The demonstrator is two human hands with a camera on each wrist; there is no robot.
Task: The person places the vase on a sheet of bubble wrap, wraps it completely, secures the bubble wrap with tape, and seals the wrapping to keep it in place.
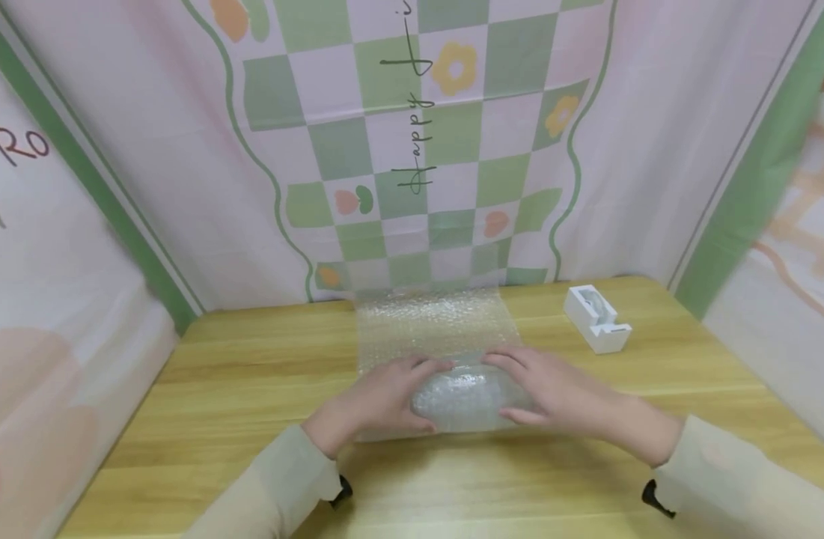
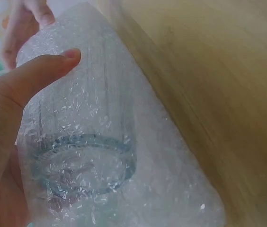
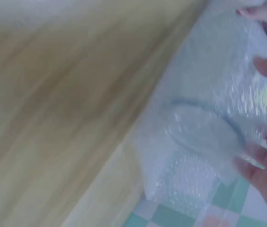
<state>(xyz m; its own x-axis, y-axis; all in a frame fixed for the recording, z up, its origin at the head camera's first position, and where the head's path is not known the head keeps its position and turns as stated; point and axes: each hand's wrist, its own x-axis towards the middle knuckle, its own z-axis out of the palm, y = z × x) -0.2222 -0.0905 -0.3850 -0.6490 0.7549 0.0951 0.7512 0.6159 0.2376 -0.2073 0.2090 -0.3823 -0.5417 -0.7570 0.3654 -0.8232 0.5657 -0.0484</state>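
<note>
A clear glass vessel [image 1: 460,400] lies on its side, rolled in bubble wrap [image 1: 435,326]. Its thick round end [image 2: 86,163] and faintly ribbed wall show through the plastic in the left wrist view. My left hand [image 1: 383,397] grips the left end of the roll, thumb on the near side and fingers over the top. At the other end, my right hand [image 1: 561,389] holds the roll between thumb and spread fingers. A circular edge [image 3: 240,135] of the glass shows beside those fingers in the right wrist view. Whether it is a cup or a jar, I cannot tell.
A white tape dispenser [image 1: 599,322] with a clear roll stands at the back right of the wooden table [image 1: 263,367]. The flat bubble wrap runs to the table's back edge, against a checked cloth [image 1: 391,150]. Cloth also hangs at both sides.
</note>
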